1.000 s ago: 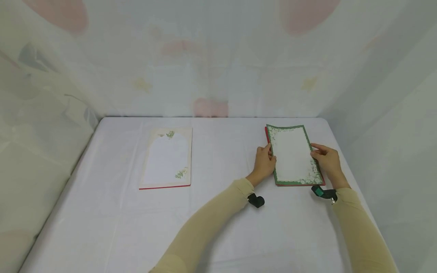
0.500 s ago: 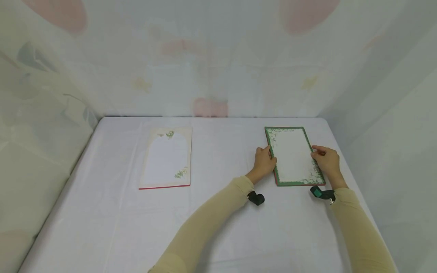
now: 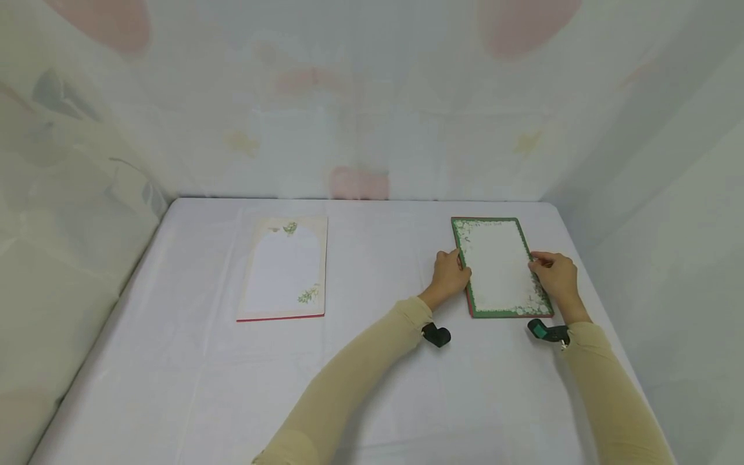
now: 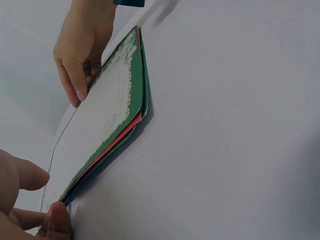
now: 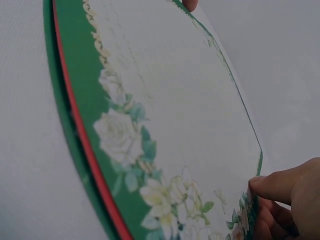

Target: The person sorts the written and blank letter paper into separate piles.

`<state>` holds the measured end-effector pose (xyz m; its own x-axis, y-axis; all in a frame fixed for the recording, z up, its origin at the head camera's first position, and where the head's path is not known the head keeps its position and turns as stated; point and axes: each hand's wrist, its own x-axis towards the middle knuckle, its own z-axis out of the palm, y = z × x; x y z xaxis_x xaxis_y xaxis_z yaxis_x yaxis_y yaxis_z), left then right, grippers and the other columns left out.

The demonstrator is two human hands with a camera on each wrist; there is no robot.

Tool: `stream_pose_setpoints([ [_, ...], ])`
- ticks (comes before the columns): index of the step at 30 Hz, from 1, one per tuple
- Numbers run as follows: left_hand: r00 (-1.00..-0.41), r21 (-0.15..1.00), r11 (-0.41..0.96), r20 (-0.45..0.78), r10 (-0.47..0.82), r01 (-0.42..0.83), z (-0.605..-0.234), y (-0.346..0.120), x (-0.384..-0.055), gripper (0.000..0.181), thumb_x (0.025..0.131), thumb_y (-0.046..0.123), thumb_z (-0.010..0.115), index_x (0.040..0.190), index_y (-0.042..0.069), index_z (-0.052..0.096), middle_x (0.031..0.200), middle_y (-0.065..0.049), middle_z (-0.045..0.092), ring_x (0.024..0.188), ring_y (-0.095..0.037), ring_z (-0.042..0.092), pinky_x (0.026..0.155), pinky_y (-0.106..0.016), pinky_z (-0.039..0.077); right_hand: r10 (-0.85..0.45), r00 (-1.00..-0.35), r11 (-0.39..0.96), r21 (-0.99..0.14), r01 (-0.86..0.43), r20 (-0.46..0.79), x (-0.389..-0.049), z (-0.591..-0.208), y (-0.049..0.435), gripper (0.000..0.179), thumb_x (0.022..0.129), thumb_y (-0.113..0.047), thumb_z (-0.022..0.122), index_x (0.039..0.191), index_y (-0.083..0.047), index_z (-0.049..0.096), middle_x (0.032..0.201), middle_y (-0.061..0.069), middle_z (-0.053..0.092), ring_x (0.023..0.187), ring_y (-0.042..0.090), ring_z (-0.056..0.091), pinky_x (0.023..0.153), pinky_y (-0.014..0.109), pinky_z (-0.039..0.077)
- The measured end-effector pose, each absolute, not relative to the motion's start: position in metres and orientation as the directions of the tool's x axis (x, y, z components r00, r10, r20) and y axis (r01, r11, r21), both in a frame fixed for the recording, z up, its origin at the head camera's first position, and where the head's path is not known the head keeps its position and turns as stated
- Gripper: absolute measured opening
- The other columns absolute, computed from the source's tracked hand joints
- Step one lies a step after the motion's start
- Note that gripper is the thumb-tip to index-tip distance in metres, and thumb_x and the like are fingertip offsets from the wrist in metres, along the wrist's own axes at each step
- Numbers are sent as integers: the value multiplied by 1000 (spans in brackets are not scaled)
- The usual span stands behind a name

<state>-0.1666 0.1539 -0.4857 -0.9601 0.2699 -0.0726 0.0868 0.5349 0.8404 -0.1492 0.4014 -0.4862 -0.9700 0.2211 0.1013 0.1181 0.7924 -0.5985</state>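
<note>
At the right of the head view lies a stack of paper sheets [image 3: 496, 271], its top sheet bordered in green with white flowers. Red and green layers show along its edge in both wrist views. My left hand [image 3: 450, 276] grips the stack's left edge, the fingertips partly hidden by it. On the opposite long edge, my right hand [image 3: 557, 278] pinches the sheets between thumb and fingers, as the right wrist view [image 5: 290, 200] shows. The sheets lie nearly flush with one another.
A second paper stack [image 3: 283, 268], cream with green sprigs and a red lower edge, lies on the left of the white-covered table [image 3: 232, 387]. Pale patterned curtains [image 3: 360, 116] hang behind and at both sides.
The green-bordered top sheet, raised and offset at its far end a second ago, has come down level with the sheets beneath. Both hands shifted slightly towards me along the edges.
</note>
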Motion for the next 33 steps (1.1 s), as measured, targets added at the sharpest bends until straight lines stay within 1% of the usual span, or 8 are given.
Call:
stream_pose_setpoints([
  [6,-962,835,544,-83,261,75,-485,155,-166,12,93,13,54,98,2,57,104,-9,47,99,-16,42,72,-21,32,228,-968,792,-598,124,101,-148,-487,399,34,94,-14,63,122,5,67,99,23,67,77,14,53,61,18,39],
  [12,-960,832,549,-89,267,75,-482,154,-167,9,94,14,54,91,5,52,101,-8,46,93,-15,39,70,-21,31,223,-968,798,-591,115,113,-149,-485,399,34,93,-13,64,121,6,67,96,22,67,75,11,51,62,18,38],
  [15,-958,837,543,-96,270,69,-481,154,-167,11,94,14,54,92,3,53,103,-9,46,91,-15,39,68,-21,32,224,-968,797,-592,117,110,-149,-483,398,34,93,-13,63,121,7,66,97,23,66,77,17,53,64,22,39],
  [16,-957,838,542,-102,271,64,-481,154,-167,13,94,15,54,95,1,54,104,-10,46,91,-15,39,68,-21,32,225,-969,799,-589,123,104,-148,-482,398,35,93,-14,63,122,7,66,98,24,66,79,20,55,65,24,40],
  [19,-955,844,535,-123,272,44,-482,151,-168,33,94,17,55,119,-5,58,109,-12,50,91,-14,42,70,-20,36,235,-969,808,-570,148,81,-145,-480,397,39,95,-16,60,126,9,62,103,27,64,90,34,58,71,34,43],
  [23,-943,858,512,-142,300,34,-477,134,-170,55,95,20,56,145,0,45,120,-15,53,98,-15,52,81,-21,44,230,-969,839,-523,152,87,-142,-473,392,46,96,-18,57,132,11,56,112,32,59,102,45,56,81,51,45],
  [28,-917,827,537,-67,394,170,-461,86,-171,56,99,22,55,151,8,38,132,-16,48,113,-21,57,91,-29,50,127,-988,865,-498,65,92,-144,-453,374,56,98,-25,57,142,7,45,132,39,49,119,56,45,97,67,38],
  [33,-891,694,619,70,449,367,-439,26,-169,62,98,25,60,153,10,35,143,-18,42,124,-29,50,99,-40,49,-16,-991,850,-520,-84,132,-145,-428,345,68,97,-34,61,151,-2,36,150,35,36,134,59,31,106,73,28],
])
